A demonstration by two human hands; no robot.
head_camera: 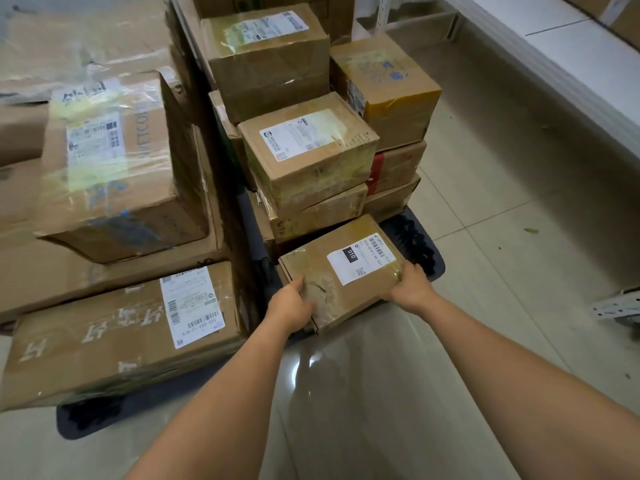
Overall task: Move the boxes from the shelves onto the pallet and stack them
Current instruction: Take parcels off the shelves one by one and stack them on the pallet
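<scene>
Both hands (pixel 291 306) (pixel 414 287) hold flat box (pixel 341 271) over pallet (pixel 420 244).

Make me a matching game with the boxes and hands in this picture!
Things:
1. flat box with the 010 label
2. box with yellow tape
3. long box with white writing
4. pallet

Places:
A. dark, under the stacks
B. held by the left hand and right hand
C. top of the far right stack
D. low on the left

Pairs: 1-B, 2-C, 3-D, 4-A
</scene>
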